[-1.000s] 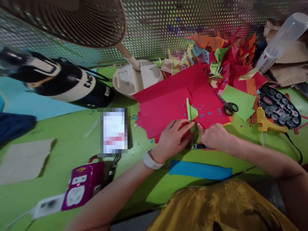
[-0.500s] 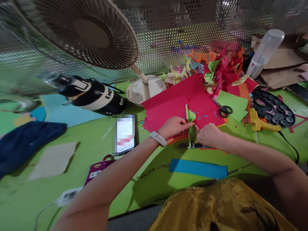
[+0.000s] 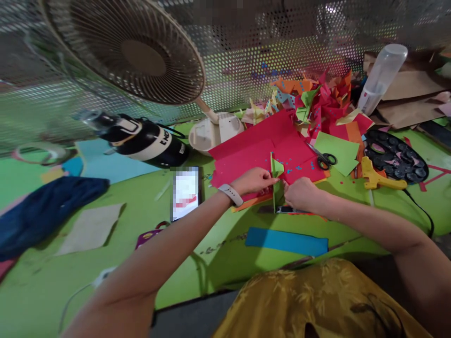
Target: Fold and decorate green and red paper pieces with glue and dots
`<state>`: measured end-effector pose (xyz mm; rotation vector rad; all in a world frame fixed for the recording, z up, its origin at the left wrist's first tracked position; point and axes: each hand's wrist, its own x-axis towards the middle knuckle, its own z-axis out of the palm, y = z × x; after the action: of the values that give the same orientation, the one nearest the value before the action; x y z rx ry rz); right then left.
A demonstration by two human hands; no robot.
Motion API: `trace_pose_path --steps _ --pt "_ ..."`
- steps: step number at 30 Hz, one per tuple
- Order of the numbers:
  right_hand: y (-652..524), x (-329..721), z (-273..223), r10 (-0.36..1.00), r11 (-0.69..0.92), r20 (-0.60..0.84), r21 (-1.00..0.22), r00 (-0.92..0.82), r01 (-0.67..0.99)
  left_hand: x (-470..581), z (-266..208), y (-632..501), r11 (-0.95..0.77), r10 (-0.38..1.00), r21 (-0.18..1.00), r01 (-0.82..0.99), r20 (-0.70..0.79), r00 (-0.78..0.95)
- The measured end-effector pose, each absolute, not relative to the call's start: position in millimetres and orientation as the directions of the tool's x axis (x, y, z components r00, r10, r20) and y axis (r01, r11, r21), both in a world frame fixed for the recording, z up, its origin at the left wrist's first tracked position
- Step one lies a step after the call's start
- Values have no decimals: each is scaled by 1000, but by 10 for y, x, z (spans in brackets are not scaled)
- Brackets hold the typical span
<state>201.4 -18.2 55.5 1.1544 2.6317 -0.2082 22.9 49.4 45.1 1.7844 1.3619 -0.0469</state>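
Note:
A folded piece of green paper (image 3: 277, 167) stands between my two hands, its pointed end up and a long narrow part hanging down. My left hand (image 3: 256, 180) pinches it from the left, thumb and fingers pressed together. From the right, my right hand (image 3: 300, 194) grips its edge with curled fingers. Red paper sheets (image 3: 246, 155) sprinkled with small blue bits lie beneath and behind my hands. A utility knife (image 3: 291, 210) lies just below them, partly covered by the green paper. A blue paper strip (image 3: 287, 241) rests nearer to me.
Black-handled scissors (image 3: 326, 161), green paper (image 3: 340, 152), a yellow glue gun (image 3: 378, 177) and a black paint palette (image 3: 396, 157) lie to the right. Folded paper pieces (image 3: 317, 101) are heaped behind. A phone (image 3: 185, 192), a black bottle (image 3: 155, 141) and a fan (image 3: 144, 56) stand leftward.
The whole view has shifted slightly as the head turned. Both hands stay on the green paper, with only slight finger movement.

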Motion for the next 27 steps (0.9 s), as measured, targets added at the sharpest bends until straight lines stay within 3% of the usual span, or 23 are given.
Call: trace_pose_path --steps 10,20,23,27 --pt "-139 2056 446 718 666 -238 -39 -654 745 232 436 551 150 709 671 726 -585 394" --pt "-148 2089 607 756 580 -314 -86 -575 810 244 434 549 128 731 673 729 -560 390" --pt "-96 2123 605 824 515 -188 -140 -534 845 220 485 522 72 794 685 725 -479 374" --pt "18 2195 593 941 334 89 -403 -327 852 196 618 435 -118 892 719 685 -226 391"
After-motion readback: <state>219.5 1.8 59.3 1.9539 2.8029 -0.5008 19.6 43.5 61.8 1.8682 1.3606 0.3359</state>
